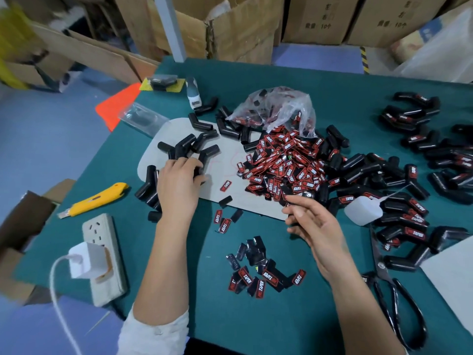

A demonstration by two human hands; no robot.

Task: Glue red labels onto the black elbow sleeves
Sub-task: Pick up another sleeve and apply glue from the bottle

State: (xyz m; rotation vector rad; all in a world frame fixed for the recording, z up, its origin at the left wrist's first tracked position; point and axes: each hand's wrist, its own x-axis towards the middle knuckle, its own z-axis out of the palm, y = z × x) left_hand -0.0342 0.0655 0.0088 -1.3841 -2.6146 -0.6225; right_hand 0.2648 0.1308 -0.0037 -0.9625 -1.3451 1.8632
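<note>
On the green desk [179, 265], the left hand [179, 185] is curling over plain black elbow sleeves [189, 146] on grey card; the red labels [279, 165] are lying heaped centrally; the right hand [314, 226] is hovering loosely curled, seemingly empty.

Scissors [395, 298] handles perhaps cut off.

Red labels [279, 162] heaped mid-table; black elbow sleeves [189, 144] scattered left, labelled ones right
</note>
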